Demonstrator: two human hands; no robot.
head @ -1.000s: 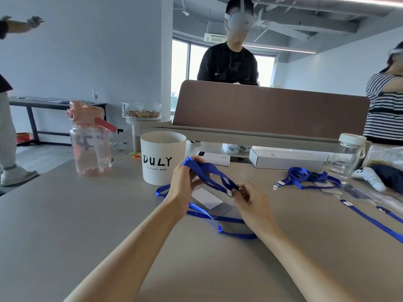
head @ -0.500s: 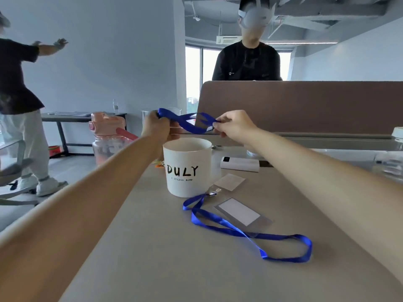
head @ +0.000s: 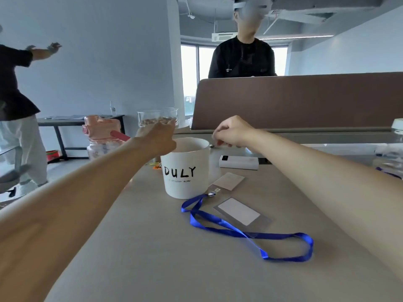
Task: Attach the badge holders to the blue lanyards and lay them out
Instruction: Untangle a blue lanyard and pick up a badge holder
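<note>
A blue lanyard (head: 239, 232) lies in a loose loop on the grey table (head: 152, 258), its metal clip (head: 211, 194) close to the white tub. A clear badge holder (head: 239, 211) with a white card inside lies beside the strap, apart from the clip. A second small card (head: 229, 180) lies just behind it. My left hand (head: 159, 136) hovers over the left rim of the white "DULY" tub (head: 185, 186), fingers pointing away. My right hand (head: 231, 131) hangs past the tub's right rim, fingers loosely curled. I see nothing in either hand.
A white power bank (head: 238, 162) lies behind the tub. A pink water bottle (head: 102, 136) and a glass bowl of snacks (head: 157, 116) stand at the left back. A brown partition (head: 305, 101) closes the far edge, with a person (head: 242, 55) behind it. Another person (head: 15, 105) stands at left.
Both hands lifted a second blue lanyard off the table up over the tub. That lanyard is now out of sight and the hands have lowered to the tub's rim.
</note>
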